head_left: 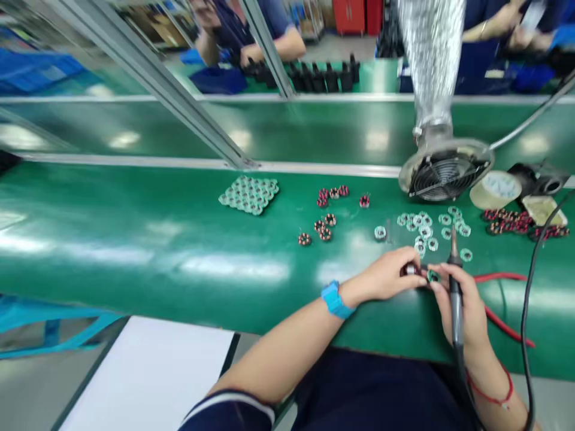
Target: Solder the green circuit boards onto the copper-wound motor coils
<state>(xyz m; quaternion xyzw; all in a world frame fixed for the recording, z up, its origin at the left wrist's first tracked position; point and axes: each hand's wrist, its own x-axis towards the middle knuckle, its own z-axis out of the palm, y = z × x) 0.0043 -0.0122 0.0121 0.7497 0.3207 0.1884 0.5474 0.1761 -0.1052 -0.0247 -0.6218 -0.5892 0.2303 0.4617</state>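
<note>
My left hand (pixel 389 275), with a blue wristband, pinches a small red-wound coil (pixel 409 270) on the green bench (pixel 135 251). Beside it my right hand (pixel 462 305) grips a black soldering iron (pixel 455 293), tip pointing up and away, while its fingertips also touch a small green ring base (pixel 432 276) next to the coil. Loose green ring bases (pixel 424 227) lie just beyond my hands. Several wound red coils (pixel 326 227) are scattered to the left of them.
A packed cluster of green bases (pixel 250 194) sits mid-bench. A fume-extractor fan (pixel 442 173) with a silver duct stands at the right, with a tape roll (pixel 495 189) and more coils (pixel 507 220) beside it. Red and black cables trail right. Other people work across the conveyor.
</note>
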